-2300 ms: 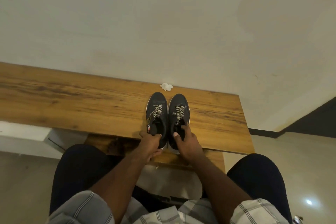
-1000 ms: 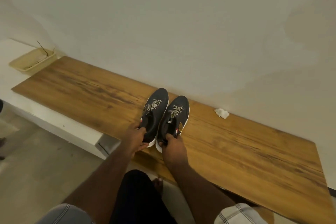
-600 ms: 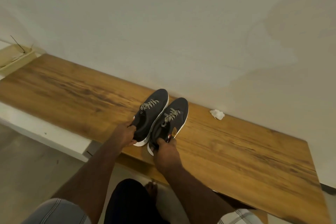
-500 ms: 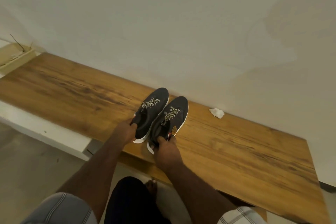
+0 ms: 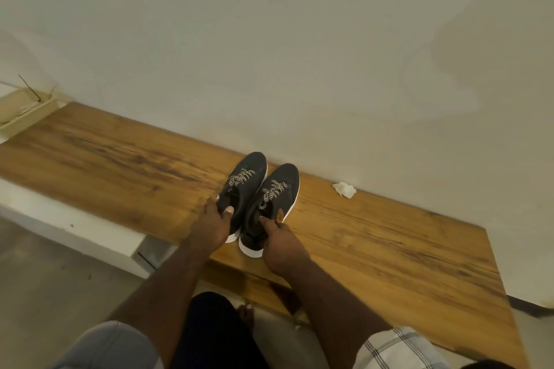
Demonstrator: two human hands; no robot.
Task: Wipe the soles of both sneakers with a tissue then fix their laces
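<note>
Two dark sneakers with black-and-white laces and white soles stand side by side on the wooden bench (image 5: 389, 255), toes toward the wall. My left hand (image 5: 213, 223) grips the heel collar of the left sneaker (image 5: 244, 186), thumb inside the opening. My right hand (image 5: 280, 244) grips the heel of the right sneaker (image 5: 277, 198), thumb at its collar beside an orange tag. A crumpled white tissue (image 5: 344, 189) lies on the bench by the wall, to the right of the shoes and apart from both hands.
The white wall (image 5: 269, 54) runs directly behind the bench. A shallow cream tray (image 5: 25, 112) with a thin stick sits at the bench's far left end. A white ledge (image 5: 75, 225) lies below the bench at left. My knees and a bare foot are under the front edge.
Both hands have kept hold of the sneaker heels. The pair has been shifted left along the bench, away from the tissue, and stands slightly angled; over the last half second little has moved.
</note>
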